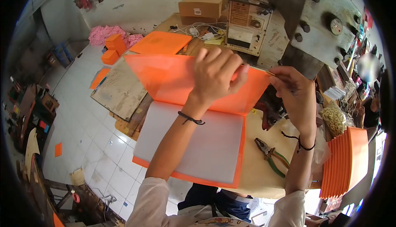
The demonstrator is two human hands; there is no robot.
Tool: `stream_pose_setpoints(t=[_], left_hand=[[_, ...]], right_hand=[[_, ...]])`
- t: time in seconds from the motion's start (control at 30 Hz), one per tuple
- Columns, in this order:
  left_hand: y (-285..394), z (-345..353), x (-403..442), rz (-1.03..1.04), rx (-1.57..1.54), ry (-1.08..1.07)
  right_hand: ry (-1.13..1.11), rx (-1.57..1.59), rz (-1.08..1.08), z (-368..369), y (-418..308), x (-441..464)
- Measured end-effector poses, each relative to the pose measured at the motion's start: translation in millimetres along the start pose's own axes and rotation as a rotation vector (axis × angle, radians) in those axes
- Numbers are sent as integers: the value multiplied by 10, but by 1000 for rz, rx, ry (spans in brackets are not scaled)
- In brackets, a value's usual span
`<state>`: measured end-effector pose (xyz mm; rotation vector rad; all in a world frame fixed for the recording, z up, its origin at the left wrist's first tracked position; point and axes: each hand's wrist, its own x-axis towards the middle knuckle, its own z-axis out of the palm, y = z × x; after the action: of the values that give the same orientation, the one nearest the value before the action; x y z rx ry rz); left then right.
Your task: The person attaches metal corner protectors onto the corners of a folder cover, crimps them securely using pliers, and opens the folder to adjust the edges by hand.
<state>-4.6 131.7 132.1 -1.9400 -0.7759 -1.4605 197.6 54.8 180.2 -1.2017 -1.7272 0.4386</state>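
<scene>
An orange folder-like cover [177, 84] stands raised and tilted at the centre, above white sheets [194, 140] that lie on an orange backing [225, 181]. My left hand [218, 72] is against the raised cover near its top edge, its fingers curled; what they hold, if anything, is hidden. My right hand [291, 91] pinches the cover's upper right corner between thumb and fingers. Pliers with green handles [271, 157] lie on the table [258, 177] below my right hand.
A stack of orange covers [342, 161] stands at the right edge. Behind are a flat orange piece [161, 42], a cardboard box [201, 8] and a control box [247, 24]. A large metal machine [326, 16] overhangs the back right. A worn board [119, 88] lies left.
</scene>
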Motion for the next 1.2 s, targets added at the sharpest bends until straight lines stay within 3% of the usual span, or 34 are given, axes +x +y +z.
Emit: stream_pose_setpoints(t=[0.07,0.17,0.33,0.43,0.53,0.67,0.73,0.8,0.87,1.1,1.2], left_hand=[[-10,10,100,-29,-7,-10],[34,-26,255,-177,-91,-211],[-103,-217,651,-239,-363,-803],[-244,-42,631,-293,-741,-807],[-282,-57,699,-397,-805,-951],[-366,8,758,-367,-894,-1045],[-394,71,781,-411,-942,-1110],[-405,116,798,-328,-966,-1083],[-362,77,851,-278,-965,-1079],[-229,10,694,-409,-914,-956],[-253,52,678,-396,-918,-915]], right_hand=[[32,-9,-33,13,47,2],[55,-38,7,2,9,10],[152,-63,-75,81,102,26],[161,-53,-22,101,70,26],[151,-37,3,87,86,37],[132,-122,37,59,57,59],[169,-130,-46,91,98,61],[190,-142,-132,105,140,76],[146,-101,-84,67,125,74],[62,-260,-108,-65,43,1],[1,-259,0,-129,-30,-46]])
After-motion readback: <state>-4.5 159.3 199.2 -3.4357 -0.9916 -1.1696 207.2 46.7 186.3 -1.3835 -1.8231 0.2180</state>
